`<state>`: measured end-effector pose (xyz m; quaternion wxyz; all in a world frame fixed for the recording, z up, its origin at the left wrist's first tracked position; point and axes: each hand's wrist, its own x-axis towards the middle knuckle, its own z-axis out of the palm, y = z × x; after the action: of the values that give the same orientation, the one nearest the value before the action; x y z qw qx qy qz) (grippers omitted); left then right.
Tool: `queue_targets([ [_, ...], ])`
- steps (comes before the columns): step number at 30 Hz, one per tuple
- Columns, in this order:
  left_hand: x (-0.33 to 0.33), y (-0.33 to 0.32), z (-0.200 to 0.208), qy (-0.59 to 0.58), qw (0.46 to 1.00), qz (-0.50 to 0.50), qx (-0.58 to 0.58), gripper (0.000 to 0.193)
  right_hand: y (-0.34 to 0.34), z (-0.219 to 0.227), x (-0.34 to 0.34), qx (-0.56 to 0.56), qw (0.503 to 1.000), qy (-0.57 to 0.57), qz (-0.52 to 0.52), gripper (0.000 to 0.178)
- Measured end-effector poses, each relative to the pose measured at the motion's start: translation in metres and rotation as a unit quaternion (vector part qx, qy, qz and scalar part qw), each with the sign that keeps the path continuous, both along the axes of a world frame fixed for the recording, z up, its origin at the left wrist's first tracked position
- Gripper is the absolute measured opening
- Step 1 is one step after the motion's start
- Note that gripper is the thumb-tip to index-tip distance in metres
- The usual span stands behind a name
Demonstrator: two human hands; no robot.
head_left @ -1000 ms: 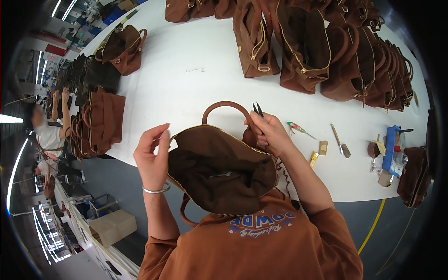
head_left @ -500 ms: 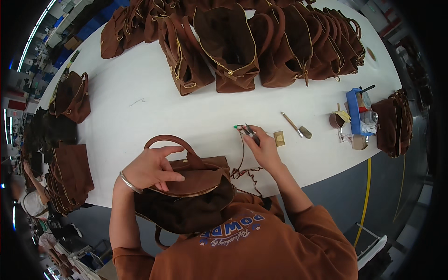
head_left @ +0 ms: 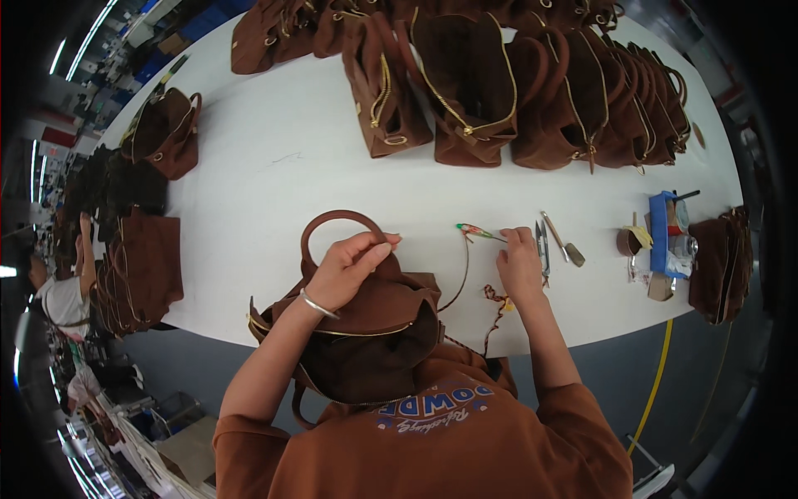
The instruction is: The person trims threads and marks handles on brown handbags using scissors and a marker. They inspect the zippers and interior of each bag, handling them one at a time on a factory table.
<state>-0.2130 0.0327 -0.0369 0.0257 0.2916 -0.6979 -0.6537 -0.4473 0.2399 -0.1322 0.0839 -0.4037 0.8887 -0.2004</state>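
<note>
At the surface's near edge, the left hand [head_left: 349, 268] grips the soft, floppy brown suede handbag [head_left: 366, 328] below its stiffer looped handle, seemingly the surest hold, while the right hand [head_left: 521, 264] rests loosely open beside small snips [head_left: 542, 247].

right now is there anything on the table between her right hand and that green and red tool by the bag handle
Nothing visible. The right hand rests on the white table with its fingertips right at the tip of the green and red tool. The small scissors lie to the hand's other side, clear of that path.
</note>
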Motion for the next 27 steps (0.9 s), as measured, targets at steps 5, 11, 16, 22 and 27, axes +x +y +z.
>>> queue_targets([
  [5, 0.003, 0.012, -0.004, 0.069, 0.989, 0.052, 0.123, 0.036, -0.009, -0.014, -0.014, -0.006, 0.998, -0.013, 0.059, 0.023],
  [11, 0.006, 0.026, 0.002, 0.068, 0.984, 0.091, 0.139, 0.035, -0.022, 0.021, -0.007, -0.141, 0.983, -0.108, 0.052, 0.02],
  [16, 0.003, 0.031, 0.005, 0.057, 0.983, 0.089, 0.152, 0.037, -0.045, 0.044, 0.041, -0.388, 0.832, -0.397, -0.003, 0.011],
  [22, 0.003, 0.033, 0.002, 0.077, 0.971, 0.109, 0.199, 0.044, -0.07, 0.079, 0.089, -0.437, 0.678, -0.592, 0.0, 0.012],
  [27, 0.001, 0.033, 0.003, 0.087, 0.973, 0.107, 0.187, 0.043, -0.076, 0.081, 0.101, -0.419, 0.695, -0.584, 0.004, 0.012],
])
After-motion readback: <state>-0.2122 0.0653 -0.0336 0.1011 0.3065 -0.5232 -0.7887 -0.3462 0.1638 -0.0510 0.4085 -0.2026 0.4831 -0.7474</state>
